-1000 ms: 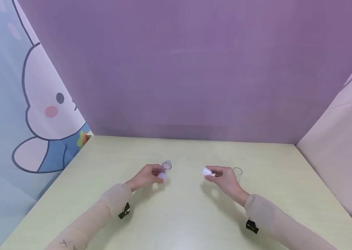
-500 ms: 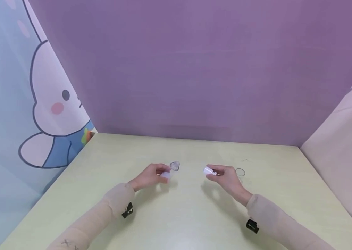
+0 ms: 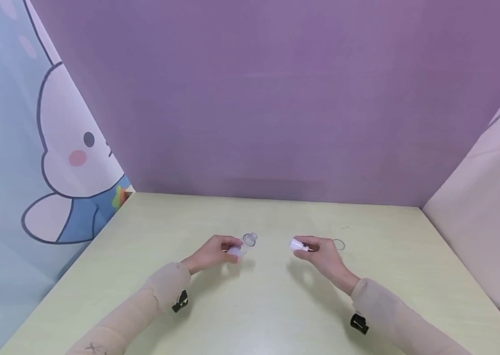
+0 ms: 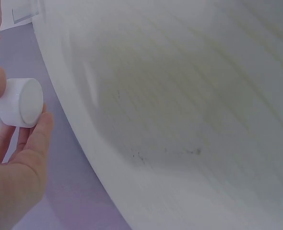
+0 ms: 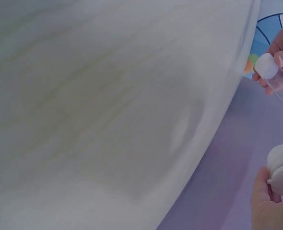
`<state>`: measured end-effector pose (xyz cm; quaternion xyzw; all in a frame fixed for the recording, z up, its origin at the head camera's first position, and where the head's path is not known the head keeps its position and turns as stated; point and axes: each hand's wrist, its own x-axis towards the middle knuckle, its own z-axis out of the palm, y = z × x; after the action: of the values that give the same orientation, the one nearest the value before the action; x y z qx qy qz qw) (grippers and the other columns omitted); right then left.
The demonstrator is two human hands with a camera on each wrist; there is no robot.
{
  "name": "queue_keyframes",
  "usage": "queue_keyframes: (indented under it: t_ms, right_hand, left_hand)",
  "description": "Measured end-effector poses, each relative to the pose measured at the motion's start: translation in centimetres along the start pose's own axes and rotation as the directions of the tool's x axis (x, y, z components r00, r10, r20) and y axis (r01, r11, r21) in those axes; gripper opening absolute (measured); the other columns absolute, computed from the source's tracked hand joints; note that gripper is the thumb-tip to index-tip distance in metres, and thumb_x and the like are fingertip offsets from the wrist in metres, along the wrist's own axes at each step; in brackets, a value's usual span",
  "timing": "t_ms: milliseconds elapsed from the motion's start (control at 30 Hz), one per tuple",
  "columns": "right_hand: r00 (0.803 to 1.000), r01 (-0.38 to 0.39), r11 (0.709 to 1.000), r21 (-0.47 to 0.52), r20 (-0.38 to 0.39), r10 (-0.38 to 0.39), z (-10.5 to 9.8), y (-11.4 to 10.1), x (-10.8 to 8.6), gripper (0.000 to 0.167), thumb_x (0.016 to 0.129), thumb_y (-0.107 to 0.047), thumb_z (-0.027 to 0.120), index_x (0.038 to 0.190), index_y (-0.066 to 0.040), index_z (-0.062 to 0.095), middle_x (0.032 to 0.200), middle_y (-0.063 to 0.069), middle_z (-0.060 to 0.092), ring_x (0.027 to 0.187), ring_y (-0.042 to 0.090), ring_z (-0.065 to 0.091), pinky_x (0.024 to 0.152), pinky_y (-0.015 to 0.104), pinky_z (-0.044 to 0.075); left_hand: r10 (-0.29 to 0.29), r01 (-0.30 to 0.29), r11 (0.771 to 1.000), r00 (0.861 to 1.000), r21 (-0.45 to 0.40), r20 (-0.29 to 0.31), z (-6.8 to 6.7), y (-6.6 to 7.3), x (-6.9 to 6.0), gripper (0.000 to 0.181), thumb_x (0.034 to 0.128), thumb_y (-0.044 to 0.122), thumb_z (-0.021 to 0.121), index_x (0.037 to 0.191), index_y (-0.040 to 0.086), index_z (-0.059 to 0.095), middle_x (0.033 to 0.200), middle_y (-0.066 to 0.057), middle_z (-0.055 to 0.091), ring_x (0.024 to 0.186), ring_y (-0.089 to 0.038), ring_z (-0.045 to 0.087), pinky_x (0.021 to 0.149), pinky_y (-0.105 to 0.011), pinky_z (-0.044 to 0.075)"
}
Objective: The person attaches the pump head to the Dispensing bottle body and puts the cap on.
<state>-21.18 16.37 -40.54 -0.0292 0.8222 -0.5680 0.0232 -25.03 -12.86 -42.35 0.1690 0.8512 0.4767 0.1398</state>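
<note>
In the head view my left hand (image 3: 215, 252) grips the white end (image 3: 234, 251) of a clear container (image 3: 250, 239), which tilts to the right, its rimmed end beyond the fingertips. My right hand (image 3: 324, 255) pinches a small white cylindrical piece (image 3: 296, 244) between thumb and fingers, with a gap between the two hands. The left wrist view shows the round white face (image 4: 31, 103) between the left hand's thumb and fingers (image 4: 40, 132). Two rounded white parts (image 5: 282, 179) sit in the right hand (image 5: 271, 208) in the right wrist view.
A thin clear ring outline (image 3: 339, 244) shows just beyond the right hand; whether it touches the pale table (image 3: 250, 305) cannot be told. A purple panel (image 3: 250, 108) rises behind the table, with printed curtains (image 3: 6, 162) at both sides.
My left hand has shifted slightly right, and the clear container in it has swung from pointing upward toward the right. The right hand has kept its grip, almost still.
</note>
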Motion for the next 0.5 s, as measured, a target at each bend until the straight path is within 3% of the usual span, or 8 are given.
queue_keyframes:
  t_ms: [267,500]
  right_hand:
    - [0.999,-0.011,1.000,0.018,0.043,0.011,-0.07,0.46,-0.12,0.041,0.077,-0.007,0.071,0.117,-0.003,0.062,0.117,0.018,0.061,0.097,0.022,0.062,0.077,0.028,0.052]
    - [1.000,-0.009,1.000,0.014,0.029,0.008,-0.11,0.45,-0.19,0.040,0.077,-0.007,0.071,0.116,-0.004,0.063,0.115,0.017,0.062,0.095,0.020,0.063,0.076,0.027,0.052]
  left_hand:
    - [0.004,-0.004,1.000,1.000,0.007,0.004,0.49,0.09,0.42,0.041,0.0751,0.008,0.072,0.114,0.001,0.061,0.122,-0.015,0.057,0.110,-0.026,0.055,0.085,-0.031,0.048]
    - [0.011,-0.011,1.000,1.000,0.017,0.016,0.98,0.64,0.35,0.039,0.0750,0.007,0.072,0.113,0.002,0.062,0.119,-0.015,0.059,0.108,-0.025,0.056,0.085,-0.032,0.047]
